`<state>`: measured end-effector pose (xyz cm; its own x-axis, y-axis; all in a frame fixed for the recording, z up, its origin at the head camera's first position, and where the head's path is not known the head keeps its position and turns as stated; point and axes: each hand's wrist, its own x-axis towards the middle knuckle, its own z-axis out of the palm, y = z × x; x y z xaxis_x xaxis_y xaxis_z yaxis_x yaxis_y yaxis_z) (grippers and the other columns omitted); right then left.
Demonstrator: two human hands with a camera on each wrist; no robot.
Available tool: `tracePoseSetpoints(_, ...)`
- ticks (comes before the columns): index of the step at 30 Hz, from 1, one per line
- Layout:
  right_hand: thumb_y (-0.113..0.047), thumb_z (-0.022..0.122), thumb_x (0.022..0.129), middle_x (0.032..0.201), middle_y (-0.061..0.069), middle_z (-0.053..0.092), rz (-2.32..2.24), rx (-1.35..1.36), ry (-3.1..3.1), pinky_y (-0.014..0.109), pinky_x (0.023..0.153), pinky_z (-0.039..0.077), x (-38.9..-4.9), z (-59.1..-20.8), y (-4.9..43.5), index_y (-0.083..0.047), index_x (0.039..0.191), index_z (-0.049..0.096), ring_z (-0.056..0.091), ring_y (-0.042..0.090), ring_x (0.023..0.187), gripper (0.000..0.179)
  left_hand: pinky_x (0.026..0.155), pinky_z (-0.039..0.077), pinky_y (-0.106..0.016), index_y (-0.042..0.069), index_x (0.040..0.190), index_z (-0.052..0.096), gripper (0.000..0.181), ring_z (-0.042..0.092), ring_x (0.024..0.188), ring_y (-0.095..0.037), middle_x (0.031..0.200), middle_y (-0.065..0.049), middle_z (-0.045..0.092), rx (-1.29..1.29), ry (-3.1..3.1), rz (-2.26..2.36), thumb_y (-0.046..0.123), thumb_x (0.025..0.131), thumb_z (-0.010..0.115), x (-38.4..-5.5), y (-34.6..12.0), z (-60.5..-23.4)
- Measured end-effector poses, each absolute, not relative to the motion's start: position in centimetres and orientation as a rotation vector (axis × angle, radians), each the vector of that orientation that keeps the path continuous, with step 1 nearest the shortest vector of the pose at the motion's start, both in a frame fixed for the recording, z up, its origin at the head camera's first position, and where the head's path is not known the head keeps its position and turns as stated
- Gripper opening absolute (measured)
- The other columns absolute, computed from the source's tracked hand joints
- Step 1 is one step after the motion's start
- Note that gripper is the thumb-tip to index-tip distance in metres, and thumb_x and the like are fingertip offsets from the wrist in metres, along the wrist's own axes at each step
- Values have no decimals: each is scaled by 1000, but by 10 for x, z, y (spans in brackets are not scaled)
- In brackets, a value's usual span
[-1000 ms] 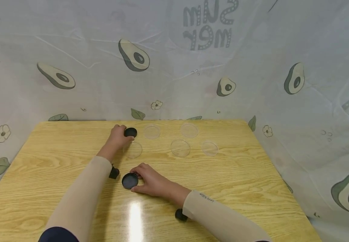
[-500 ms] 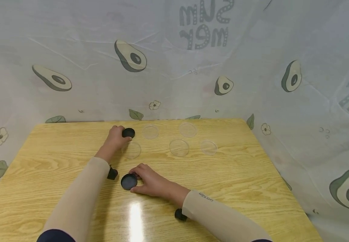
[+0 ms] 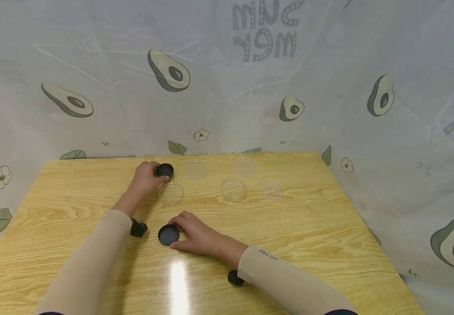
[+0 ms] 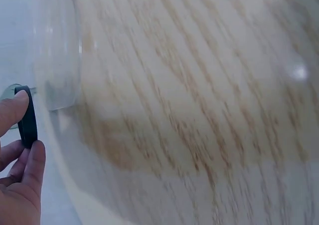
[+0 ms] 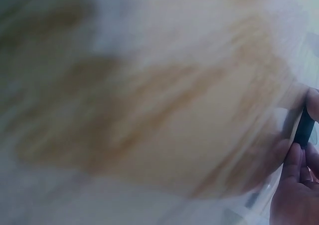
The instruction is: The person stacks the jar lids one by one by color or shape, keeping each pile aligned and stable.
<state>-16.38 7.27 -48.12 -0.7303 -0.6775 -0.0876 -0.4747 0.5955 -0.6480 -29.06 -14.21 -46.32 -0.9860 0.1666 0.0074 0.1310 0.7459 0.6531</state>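
Near the back left of the table, my left hand point(image 3: 146, 178) pinches a round, shallow black lid point(image 3: 165, 169) between thumb and fingers. In the left wrist view that lid point(image 4: 27, 119) is seen edge-on, held close to a clear, short round container point(image 4: 57, 50). Further forward, my right hand point(image 3: 196, 236) grips a second black lid point(image 3: 168, 235) by its right side, raised rim and hollow face upward. Only a dark edge of this lid point(image 5: 304, 127) shows in the right wrist view. Just in front of the left hand's lid lies a clear round piece point(image 3: 171, 194).
More clear round pieces stand to the right: one at the back point(image 3: 196, 169), another further along point(image 3: 244, 167), and others before them point(image 3: 233, 190) point(image 3: 272, 190). A patterned curtain point(image 3: 227, 87) hangs behind the wooden table point(image 3: 309, 227).
My left hand and forearm have shifted slightly left, and the lid in that hand has moved a little with it. The right hand keeps its grip and place. The head view shifted slightly.
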Motion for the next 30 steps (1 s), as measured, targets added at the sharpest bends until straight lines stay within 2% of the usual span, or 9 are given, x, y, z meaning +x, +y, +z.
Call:
tracePoseSetpoints(5,-26,79,96,132,7,58,-876,-927,2510,19,105,47,-162,-481,73,-9,143,59,56,11,116,54,97,52,-55,-15,142,52,60,58,112,-44,127,-34,55,274,2868,1085,20,98,73,-279,-142,-459)
tracePoseSetpoints(12,-27,78,97,135,6,58,-878,-927,2507,18,106,47,-161,-482,74,-10,145,58,56,10,119,55,89,52,-51,-14,140,56,58,59,103,-39,119,-30,59,334,2905,1096,20,96,76,-259,-142,-451)
tracePoseSetpoints(21,-26,78,97,133,7,57,-920,-920,2493,18,105,48,-162,-485,76,-9,144,58,56,11,118,55,97,59,-54,-12,140,58,57,68,115,-48,127,-33,62,434,2873,1134,16,95,77,-221,-150,-440)
tracePoseSetpoints(30,-25,79,95,130,8,58,-930,-939,2510,20,101,48,-163,-487,75,-8,143,59,56,13,113,55,96,60,-50,-8,135,64,51,71,108,-42,115,-23,66,513,2835,1193,13,91,81,-183,-153,-443)
